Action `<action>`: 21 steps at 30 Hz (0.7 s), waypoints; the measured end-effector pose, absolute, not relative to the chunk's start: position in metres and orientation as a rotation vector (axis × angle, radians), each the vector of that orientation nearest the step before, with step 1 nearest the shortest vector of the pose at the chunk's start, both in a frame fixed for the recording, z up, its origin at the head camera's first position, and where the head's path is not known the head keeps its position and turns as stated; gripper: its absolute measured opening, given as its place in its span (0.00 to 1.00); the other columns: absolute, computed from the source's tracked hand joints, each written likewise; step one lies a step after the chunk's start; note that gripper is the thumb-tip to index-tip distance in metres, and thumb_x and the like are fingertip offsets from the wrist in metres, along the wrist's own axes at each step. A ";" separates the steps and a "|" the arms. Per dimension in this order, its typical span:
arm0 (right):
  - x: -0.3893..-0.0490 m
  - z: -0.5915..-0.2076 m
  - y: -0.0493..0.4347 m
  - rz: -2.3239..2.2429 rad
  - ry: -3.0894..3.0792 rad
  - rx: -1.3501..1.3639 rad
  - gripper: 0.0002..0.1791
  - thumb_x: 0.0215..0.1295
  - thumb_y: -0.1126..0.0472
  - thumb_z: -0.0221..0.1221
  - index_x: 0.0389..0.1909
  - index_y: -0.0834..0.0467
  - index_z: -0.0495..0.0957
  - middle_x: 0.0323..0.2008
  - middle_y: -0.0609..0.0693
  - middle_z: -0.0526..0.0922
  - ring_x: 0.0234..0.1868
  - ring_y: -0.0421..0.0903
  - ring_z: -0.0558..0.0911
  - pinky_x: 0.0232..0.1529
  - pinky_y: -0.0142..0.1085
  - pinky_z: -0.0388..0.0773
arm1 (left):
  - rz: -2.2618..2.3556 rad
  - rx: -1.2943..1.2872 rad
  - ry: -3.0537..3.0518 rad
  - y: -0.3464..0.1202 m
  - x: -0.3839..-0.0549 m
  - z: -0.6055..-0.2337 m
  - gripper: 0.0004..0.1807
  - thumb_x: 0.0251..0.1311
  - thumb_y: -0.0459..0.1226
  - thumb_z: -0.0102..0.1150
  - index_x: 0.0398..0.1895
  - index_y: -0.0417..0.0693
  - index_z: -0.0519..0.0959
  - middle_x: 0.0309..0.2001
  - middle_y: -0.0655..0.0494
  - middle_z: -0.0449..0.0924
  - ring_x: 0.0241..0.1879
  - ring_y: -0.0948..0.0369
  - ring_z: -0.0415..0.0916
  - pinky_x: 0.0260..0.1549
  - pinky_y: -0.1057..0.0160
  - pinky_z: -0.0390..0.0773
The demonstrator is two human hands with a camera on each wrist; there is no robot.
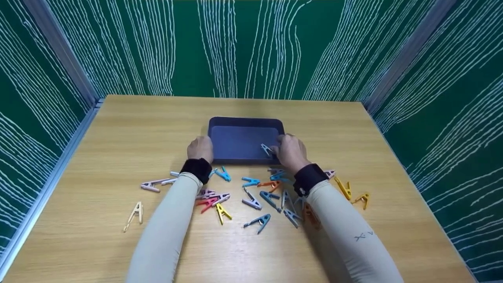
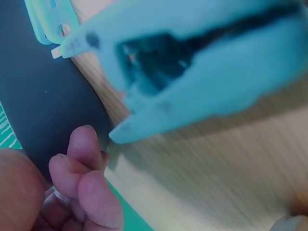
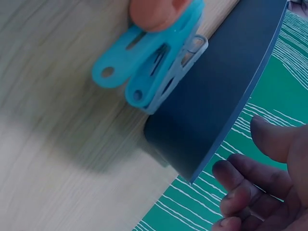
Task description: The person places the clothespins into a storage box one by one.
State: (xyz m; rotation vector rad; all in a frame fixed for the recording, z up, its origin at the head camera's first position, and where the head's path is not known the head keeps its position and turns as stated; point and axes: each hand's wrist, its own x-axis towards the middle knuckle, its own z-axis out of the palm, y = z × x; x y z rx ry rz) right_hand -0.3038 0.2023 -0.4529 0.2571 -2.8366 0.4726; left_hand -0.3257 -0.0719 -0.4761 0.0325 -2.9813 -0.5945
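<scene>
A dark rectangular tray (image 1: pixel 245 161) lies on the table with one grey-blue clothespin (image 1: pixel 267 149) in its right front part. My left hand (image 1: pixel 201 148) is at the tray's left side, its fingers curled against the wall. The left wrist view shows those fingertips (image 2: pixel 86 139) beside the dark wall. My right hand (image 1: pixel 291 151) is over the tray's right end, thumb near that clothespin. In the right wrist view its thumb (image 3: pixel 272 139) and loosely bent fingers stand apart, with nothing between them. A pale blue clothespin (image 2: pixel 192 86) looms close in the left wrist view.
Several clothespins lie scattered before the tray, among them a yellow one (image 1: pixel 222 212), a blue one (image 1: pixel 259 223) and an orange one (image 1: pixel 271 184). A cream clothespin (image 1: pixel 134 215) lies apart at left, yellow ones (image 1: pixel 343 188) at right. Green walls enclose the table (image 1: pixel 165 114).
</scene>
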 end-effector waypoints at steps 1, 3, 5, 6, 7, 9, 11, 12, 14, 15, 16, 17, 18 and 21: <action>-0.303 -0.453 0.203 0.474 -2.832 0.260 0.11 0.59 0.55 0.64 0.31 0.60 0.80 0.29 0.56 0.80 0.30 0.54 0.80 0.30 0.46 0.72 | -0.595 0.034 -2.981 -0.072 -0.325 -0.476 0.17 0.66 0.26 0.38 0.32 0.35 0.81 0.35 0.39 0.82 0.35 0.46 0.81 0.33 0.50 0.79; -0.302 -0.452 0.204 0.481 -2.826 0.261 0.11 0.58 0.55 0.65 0.30 0.60 0.80 0.28 0.55 0.80 0.29 0.54 0.79 0.29 0.46 0.71 | -0.591 0.034 -2.978 -0.073 -0.325 -0.476 0.17 0.65 0.26 0.38 0.32 0.35 0.81 0.35 0.39 0.82 0.35 0.46 0.81 0.34 0.50 0.79; -0.300 -0.450 0.206 0.487 -2.831 0.253 0.11 0.58 0.54 0.65 0.30 0.59 0.80 0.28 0.55 0.80 0.28 0.53 0.79 0.28 0.46 0.72 | -0.584 0.033 -2.970 -0.073 -0.325 -0.476 0.16 0.65 0.26 0.39 0.32 0.35 0.81 0.35 0.39 0.82 0.35 0.46 0.81 0.33 0.50 0.79; -0.300 -0.450 0.207 0.495 -2.836 0.246 0.11 0.57 0.54 0.65 0.32 0.59 0.81 0.28 0.55 0.81 0.28 0.52 0.79 0.28 0.45 0.72 | -0.578 0.032 -2.964 -0.073 -0.325 -0.476 0.16 0.64 0.26 0.40 0.31 0.35 0.81 0.34 0.38 0.82 0.35 0.46 0.81 0.33 0.50 0.79; -0.299 -0.449 0.208 0.499 -2.844 0.239 0.11 0.58 0.54 0.65 0.32 0.59 0.81 0.29 0.55 0.81 0.28 0.52 0.79 0.29 0.45 0.72 | -0.574 0.031 -2.958 -0.073 -0.325 -0.476 0.16 0.64 0.26 0.41 0.31 0.35 0.81 0.34 0.38 0.82 0.34 0.46 0.81 0.33 0.50 0.79; -0.298 -0.447 0.211 0.524 -2.866 0.223 0.12 0.58 0.53 0.65 0.34 0.59 0.81 0.30 0.54 0.82 0.28 0.51 0.79 0.29 0.45 0.73 | -0.566 0.025 -2.948 -0.072 -0.325 -0.477 0.15 0.63 0.26 0.42 0.30 0.35 0.82 0.34 0.38 0.82 0.34 0.46 0.81 0.33 0.50 0.79; -0.295 -0.445 0.214 0.560 -2.884 0.211 0.13 0.59 0.53 0.64 0.37 0.58 0.82 0.31 0.53 0.82 0.30 0.50 0.80 0.31 0.44 0.74 | -0.568 0.019 -2.941 -0.072 -0.325 -0.477 0.15 0.64 0.26 0.42 0.30 0.35 0.82 0.33 0.38 0.82 0.34 0.45 0.81 0.33 0.49 0.79; -0.293 -0.444 0.216 0.576 -2.889 0.212 0.14 0.59 0.53 0.64 0.38 0.58 0.83 0.33 0.53 0.83 0.31 0.50 0.80 0.32 0.44 0.74 | -0.566 0.019 -2.941 -0.072 -0.324 -0.477 0.15 0.64 0.26 0.42 0.30 0.35 0.82 0.33 0.38 0.82 0.33 0.45 0.81 0.33 0.49 0.79; -0.289 -0.442 0.219 0.592 -2.894 0.217 0.14 0.59 0.53 0.64 0.40 0.59 0.83 0.35 0.53 0.84 0.33 0.50 0.81 0.34 0.44 0.75 | -0.564 0.022 -2.941 -0.071 -0.324 -0.478 0.15 0.64 0.26 0.41 0.30 0.35 0.81 0.33 0.38 0.82 0.34 0.45 0.81 0.33 0.49 0.79; -0.287 -0.441 0.221 0.596 -2.894 0.223 0.14 0.60 0.53 0.63 0.40 0.59 0.83 0.36 0.53 0.84 0.35 0.51 0.82 0.35 0.45 0.76 | -0.564 0.025 -2.942 -0.071 -0.324 -0.478 0.15 0.64 0.26 0.41 0.31 0.35 0.81 0.34 0.38 0.82 0.34 0.45 0.81 0.33 0.49 0.79; -0.285 -0.440 0.223 0.598 -2.894 0.224 0.14 0.60 0.53 0.64 0.40 0.59 0.83 0.37 0.54 0.84 0.35 0.51 0.82 0.35 0.45 0.76 | -0.562 0.031 -2.945 -0.071 -0.324 -0.478 0.15 0.64 0.26 0.41 0.31 0.35 0.81 0.34 0.38 0.82 0.34 0.45 0.81 0.33 0.49 0.79; -0.282 -0.440 0.225 0.596 -2.895 0.225 0.15 0.60 0.53 0.63 0.41 0.60 0.83 0.38 0.54 0.84 0.36 0.51 0.82 0.35 0.45 0.76 | -0.558 0.032 -2.946 -0.071 -0.324 -0.478 0.15 0.64 0.26 0.41 0.31 0.35 0.81 0.34 0.38 0.82 0.34 0.45 0.81 0.34 0.49 0.79; -0.280 -0.439 0.228 0.587 -2.895 0.228 0.16 0.60 0.53 0.63 0.42 0.60 0.83 0.39 0.55 0.84 0.36 0.51 0.82 0.35 0.45 0.77 | -0.553 0.034 -2.946 -0.071 -0.324 -0.478 0.15 0.64 0.26 0.41 0.32 0.35 0.81 0.34 0.38 0.82 0.34 0.45 0.81 0.34 0.49 0.79; -0.273 -0.437 0.234 0.572 -2.897 0.231 0.17 0.59 0.53 0.64 0.43 0.62 0.82 0.39 0.56 0.84 0.34 0.51 0.82 0.34 0.45 0.76 | -0.552 0.031 -2.944 -0.070 -0.325 -0.478 0.15 0.64 0.26 0.41 0.32 0.35 0.81 0.34 0.38 0.82 0.34 0.45 0.81 0.33 0.49 0.79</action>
